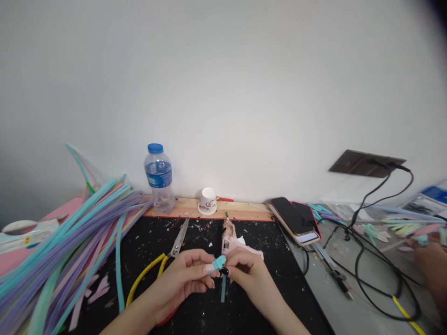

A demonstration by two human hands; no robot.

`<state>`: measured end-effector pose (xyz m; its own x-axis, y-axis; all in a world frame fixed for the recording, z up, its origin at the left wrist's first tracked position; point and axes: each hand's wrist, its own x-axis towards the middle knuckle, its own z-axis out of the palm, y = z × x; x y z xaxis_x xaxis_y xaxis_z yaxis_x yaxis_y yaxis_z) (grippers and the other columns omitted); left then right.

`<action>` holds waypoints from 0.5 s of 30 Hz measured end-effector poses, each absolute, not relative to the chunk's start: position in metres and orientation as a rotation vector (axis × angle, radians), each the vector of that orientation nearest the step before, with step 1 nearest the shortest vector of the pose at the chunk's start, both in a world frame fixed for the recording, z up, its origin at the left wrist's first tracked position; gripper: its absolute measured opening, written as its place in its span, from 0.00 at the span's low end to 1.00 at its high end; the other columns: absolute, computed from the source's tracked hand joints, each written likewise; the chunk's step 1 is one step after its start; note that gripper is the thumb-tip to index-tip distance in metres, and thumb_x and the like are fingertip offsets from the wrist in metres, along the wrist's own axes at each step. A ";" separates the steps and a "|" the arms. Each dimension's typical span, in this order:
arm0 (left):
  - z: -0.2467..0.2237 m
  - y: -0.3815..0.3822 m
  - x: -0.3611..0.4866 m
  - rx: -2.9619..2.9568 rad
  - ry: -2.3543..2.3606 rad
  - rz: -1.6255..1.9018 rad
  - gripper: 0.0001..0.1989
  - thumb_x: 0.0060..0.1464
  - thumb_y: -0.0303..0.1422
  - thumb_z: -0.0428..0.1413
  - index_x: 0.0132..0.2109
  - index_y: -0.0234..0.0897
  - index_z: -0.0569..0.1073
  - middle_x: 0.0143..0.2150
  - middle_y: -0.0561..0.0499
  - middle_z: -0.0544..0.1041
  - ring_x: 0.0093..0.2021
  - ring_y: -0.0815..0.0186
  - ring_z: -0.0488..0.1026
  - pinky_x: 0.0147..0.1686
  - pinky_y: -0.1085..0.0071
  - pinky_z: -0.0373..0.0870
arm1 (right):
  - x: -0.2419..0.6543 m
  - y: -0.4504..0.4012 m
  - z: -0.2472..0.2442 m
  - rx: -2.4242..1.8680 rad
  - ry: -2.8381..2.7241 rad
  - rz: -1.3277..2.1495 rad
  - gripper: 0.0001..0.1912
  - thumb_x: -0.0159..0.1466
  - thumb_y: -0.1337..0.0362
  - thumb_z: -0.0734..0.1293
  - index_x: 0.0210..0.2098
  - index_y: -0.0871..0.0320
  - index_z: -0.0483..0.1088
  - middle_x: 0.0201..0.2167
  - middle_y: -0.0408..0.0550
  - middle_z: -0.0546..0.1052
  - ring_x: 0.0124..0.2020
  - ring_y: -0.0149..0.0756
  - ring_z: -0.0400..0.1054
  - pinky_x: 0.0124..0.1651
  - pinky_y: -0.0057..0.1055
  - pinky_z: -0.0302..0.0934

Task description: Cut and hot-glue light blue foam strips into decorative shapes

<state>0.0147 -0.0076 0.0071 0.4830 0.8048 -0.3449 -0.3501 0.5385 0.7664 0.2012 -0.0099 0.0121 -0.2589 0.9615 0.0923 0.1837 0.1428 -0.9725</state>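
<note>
A short, fuzzy turquoise pipe cleaner piece, bunched in folds, is held up over the black mat. My left hand pinches it between thumb and fingers from the left. From the right, my right hand is closed with fingertips pressed at its other end; its exact grip is partly hidden. Just behind the hands lies a pink glue gun with its nozzle toward the wall. Below the fingers a narrow blue-grey strip shows. Scissors with yellow handles lie left of my left hand, blades pointing away.
Long pastel pipe cleaners heap at the left. A water bottle and paper cup stand by the wall. Phones, black cables and a wall socket are right, where another person's hand shows.
</note>
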 end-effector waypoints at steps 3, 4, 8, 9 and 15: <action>0.007 -0.007 0.014 0.686 0.763 0.763 0.09 0.46 0.30 0.63 0.34 0.32 0.73 0.30 0.50 0.78 0.26 0.74 0.73 0.25 0.81 0.65 | 0.201 -0.010 0.012 -1.126 -1.602 1.221 0.08 0.55 0.64 0.70 0.21 0.60 0.73 0.25 0.46 0.73 0.30 0.34 0.66 0.35 0.29 0.59; 0.006 -0.007 0.013 0.688 0.759 0.758 0.09 0.46 0.30 0.63 0.34 0.32 0.73 0.30 0.49 0.78 0.26 0.74 0.73 0.25 0.81 0.65 | 0.201 -0.010 0.012 -1.121 -1.604 1.227 0.09 0.55 0.63 0.70 0.21 0.60 0.73 0.25 0.46 0.73 0.30 0.34 0.66 0.36 0.29 0.59; 0.006 -0.007 0.013 0.690 0.758 0.744 0.10 0.44 0.31 0.64 0.34 0.31 0.73 0.30 0.49 0.78 0.25 0.73 0.73 0.25 0.81 0.65 | 0.203 -0.010 0.011 -1.141 -1.613 1.255 0.09 0.55 0.62 0.70 0.22 0.60 0.73 0.25 0.45 0.73 0.30 0.34 0.66 0.35 0.28 0.59; 0.007 -0.007 0.013 0.692 0.762 0.745 0.11 0.43 0.31 0.65 0.33 0.31 0.73 0.29 0.49 0.78 0.25 0.73 0.73 0.24 0.81 0.65 | 0.203 -0.010 0.011 -1.163 -1.610 1.264 0.09 0.55 0.62 0.70 0.22 0.60 0.73 0.25 0.45 0.73 0.29 0.33 0.66 0.34 0.28 0.59; 0.007 -0.007 0.014 0.721 0.755 0.727 0.12 0.43 0.32 0.65 0.33 0.31 0.73 0.30 0.48 0.77 0.24 0.74 0.71 0.24 0.80 0.64 | 0.202 -0.012 0.011 -1.239 -1.560 1.302 0.05 0.53 0.66 0.70 0.22 0.61 0.74 0.21 0.42 0.71 0.25 0.30 0.64 0.30 0.26 0.57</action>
